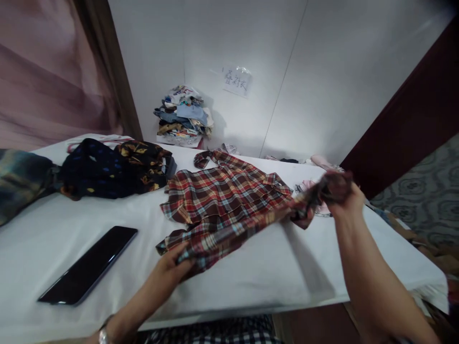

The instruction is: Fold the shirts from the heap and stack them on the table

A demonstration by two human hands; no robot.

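Observation:
A red, brown and blue plaid shirt (225,200) lies spread on the white table (272,272). My left hand (175,265) pinches the shirt's near edge low on the table. My right hand (340,193) grips the other end of that edge, lifted above the table at the right, so the fabric stretches taut between both hands.
A dark phone (89,270) lies on the table at the near left. Dark patterned clothes (114,167) are heaped at the far left. A pile of folded clothes (184,117) stands against the white wall, below a paper note (236,81). Pink cloth (322,162) lies at the far right.

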